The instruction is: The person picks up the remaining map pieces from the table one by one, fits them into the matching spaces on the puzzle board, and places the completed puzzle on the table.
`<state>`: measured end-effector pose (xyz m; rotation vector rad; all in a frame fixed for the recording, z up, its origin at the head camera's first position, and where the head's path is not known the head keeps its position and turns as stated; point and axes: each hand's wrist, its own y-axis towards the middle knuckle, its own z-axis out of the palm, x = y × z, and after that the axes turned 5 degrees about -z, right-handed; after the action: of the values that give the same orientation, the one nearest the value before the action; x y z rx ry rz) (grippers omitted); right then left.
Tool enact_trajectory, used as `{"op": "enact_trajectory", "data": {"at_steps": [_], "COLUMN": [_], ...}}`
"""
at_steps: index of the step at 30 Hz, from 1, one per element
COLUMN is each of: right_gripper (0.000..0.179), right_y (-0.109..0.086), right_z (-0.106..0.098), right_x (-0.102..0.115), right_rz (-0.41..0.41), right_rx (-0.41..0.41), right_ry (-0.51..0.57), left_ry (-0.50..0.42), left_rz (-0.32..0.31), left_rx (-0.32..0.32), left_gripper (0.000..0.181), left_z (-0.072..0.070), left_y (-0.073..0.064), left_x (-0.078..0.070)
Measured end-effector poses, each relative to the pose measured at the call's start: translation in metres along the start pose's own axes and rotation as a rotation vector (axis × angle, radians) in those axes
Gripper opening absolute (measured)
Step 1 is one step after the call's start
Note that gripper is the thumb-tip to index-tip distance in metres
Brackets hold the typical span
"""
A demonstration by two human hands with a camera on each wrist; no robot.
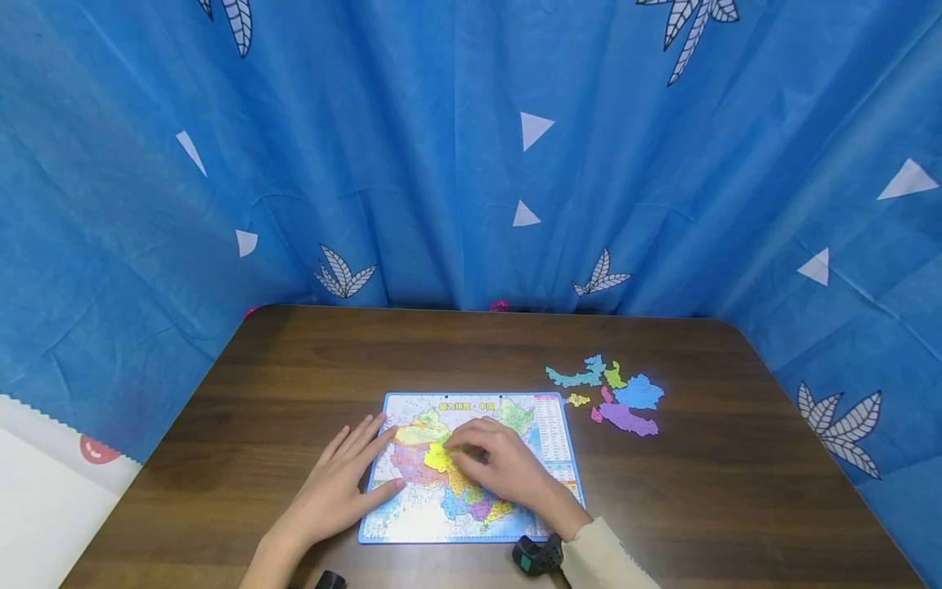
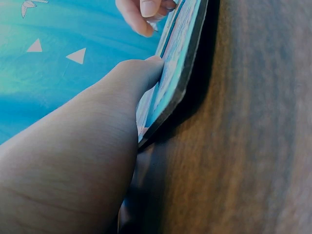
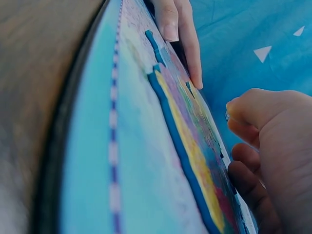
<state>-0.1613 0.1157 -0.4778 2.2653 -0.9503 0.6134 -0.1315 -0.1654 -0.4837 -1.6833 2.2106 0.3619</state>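
A magnetic map puzzle board (image 1: 401,515) lies flat on the table, its middle covered with coloured pieces. My left hand (image 1: 338,483) rests across the board's left edge with fingers spread; its thumb also touches the board in the left wrist view. Over the middle of the map, my right hand (image 1: 500,458) has its thumb and fingers bent together beside a yellow puzzle piece (image 1: 437,457). A tiny edge of a small puzzle piece (image 3: 227,116) shows at its pinched fingertips in the right wrist view; most of it is hidden.
Several loose puzzle pieces lie right of the board, among them a blue piece (image 1: 639,393), a purple piece (image 1: 629,419) and a teal piece (image 1: 577,378). A blue curtain (image 1: 456,164) hangs behind the brown table (image 1: 736,491).
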Motion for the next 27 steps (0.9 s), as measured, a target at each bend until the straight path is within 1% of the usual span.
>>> {"op": "enact_trajectory", "data": {"at_steps": [6, 13, 16, 21, 27], "right_gripper": [0.016, 0.015, 0.015, 0.015, 0.015], "right_y": [-0.0002, -0.0008, -0.0012, -0.0016, -0.0011], "right_z": [0.0, -0.0026, -0.0037, -0.0043, -0.0021], "right_x": [0.0, 0.0, -0.001, -0.002, -0.0011], "right_rz": [0.004, 0.061, 0.071, 0.072, 0.04], "right_rx": [-0.02, -0.036, -0.038, -0.042, -0.033], "right_ry": [0.014, 0.018, 0.018, 0.029, 0.039], "left_ry": [-0.008, 0.0, 0.001, 0.006, -0.009], "left_rz": [-0.015, -0.016, -0.013, -0.008, -0.005], "left_rx": [0.008, 0.008, 0.006, 0.001, -0.008], "left_gripper": [0.079, 0.08, 0.08, 0.08, 0.078], "left_z": [0.0, 0.0006, 0.0008, 0.0011, 0.0001], "left_y": [-0.0019, -0.0023, -0.0022, -0.0025, -0.0024], "left_x": [-0.0006, -0.0003, 0.0002, 0.0007, 0.0002]}}
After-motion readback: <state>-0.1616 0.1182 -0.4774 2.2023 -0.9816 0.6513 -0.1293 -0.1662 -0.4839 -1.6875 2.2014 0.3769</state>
